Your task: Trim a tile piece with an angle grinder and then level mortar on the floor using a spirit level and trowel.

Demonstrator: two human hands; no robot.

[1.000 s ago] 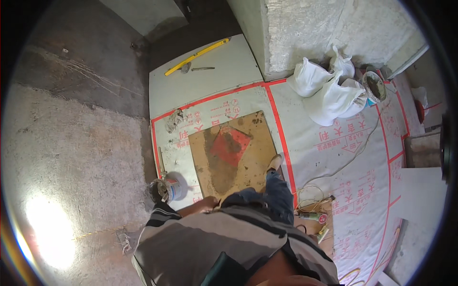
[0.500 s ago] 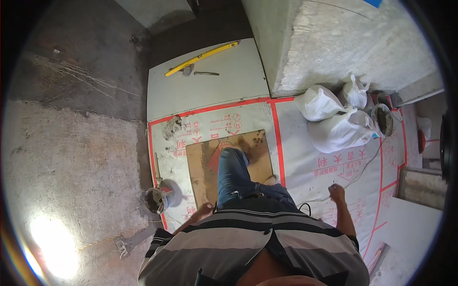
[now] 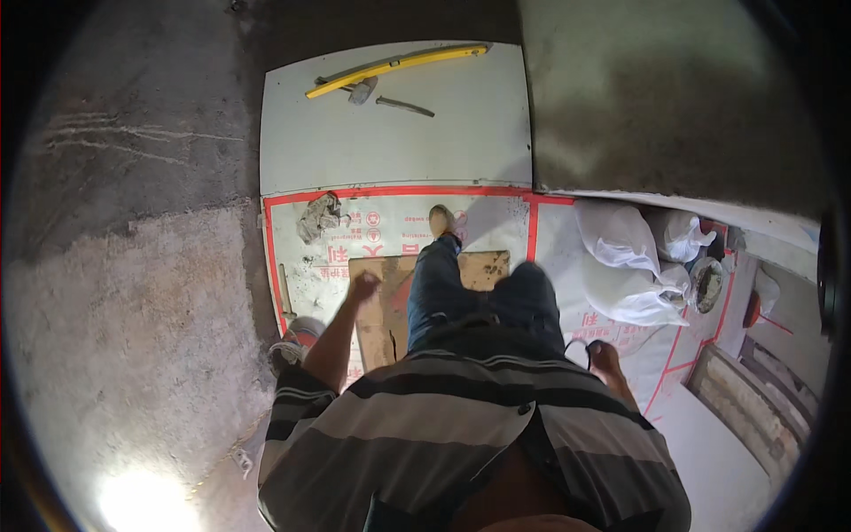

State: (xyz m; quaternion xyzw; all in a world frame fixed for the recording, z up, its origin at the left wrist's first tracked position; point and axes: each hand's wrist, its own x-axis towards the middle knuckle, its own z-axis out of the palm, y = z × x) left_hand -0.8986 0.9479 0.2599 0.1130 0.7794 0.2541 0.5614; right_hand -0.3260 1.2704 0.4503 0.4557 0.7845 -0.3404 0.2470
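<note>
My left hand (image 3: pixel 363 287) hangs in front of me over a brown board (image 3: pixel 370 324). Motion blurs its fingers, and no object shows in it. My right hand (image 3: pixel 605 357) is by my right side with its fingers curled in, and nothing is seen in it. A thin dark loop (image 3: pixel 578 350) shows just left of that hand. Ahead, on a pale panel (image 3: pixel 355 151), lie a yellow spirit level (image 3: pixel 399 65), a hammer (image 3: pixel 362 90) partly beneath it, and a grey chisel-like bar (image 3: pixel 405 107). Both hands are well apart from these tools.
A crumpled dirty rag (image 3: pixel 319 217) lies ahead left on the red-taped floor covering (image 3: pixel 399 202). White sacks (image 3: pixel 625 257) and a bucket (image 3: pixel 706 284) stand at the right by a concrete wall (image 3: pixel 665 115). Another bucket (image 3: pixel 306 330) is partly behind my left arm.
I have stepped forward, with one foot now beyond the board. My left hand has swung forward; my right has drawn back toward my side. The panel and tools appear nearer.
</note>
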